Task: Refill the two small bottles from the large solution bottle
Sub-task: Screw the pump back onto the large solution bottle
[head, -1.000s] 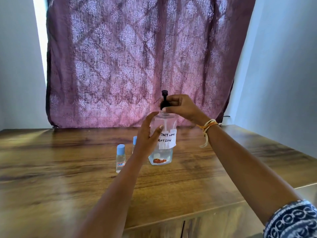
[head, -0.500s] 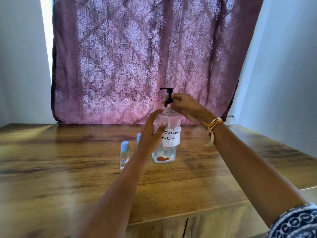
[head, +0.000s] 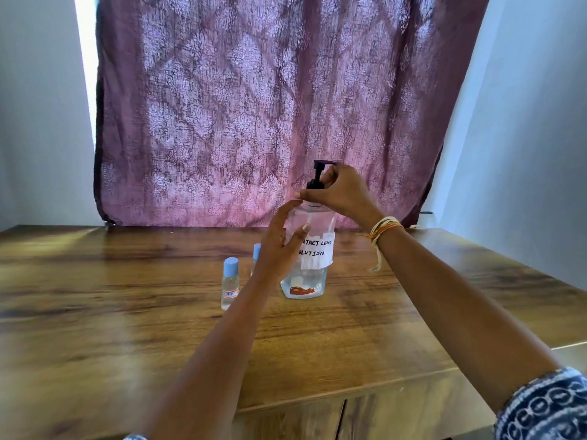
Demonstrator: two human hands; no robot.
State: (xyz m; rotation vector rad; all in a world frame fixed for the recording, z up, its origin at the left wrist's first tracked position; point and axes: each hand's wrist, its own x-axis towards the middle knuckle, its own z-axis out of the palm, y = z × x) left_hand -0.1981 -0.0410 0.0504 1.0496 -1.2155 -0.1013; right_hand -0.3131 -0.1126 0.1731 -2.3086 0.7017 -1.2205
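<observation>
Clear solution bottle (head: pixel 313 249) | label "TACT LENS / OLUTION" (partly hidden)

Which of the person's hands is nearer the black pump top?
Right. The right hand grips the black pump top; the left hand holds the large bottle lower down.
</observation>
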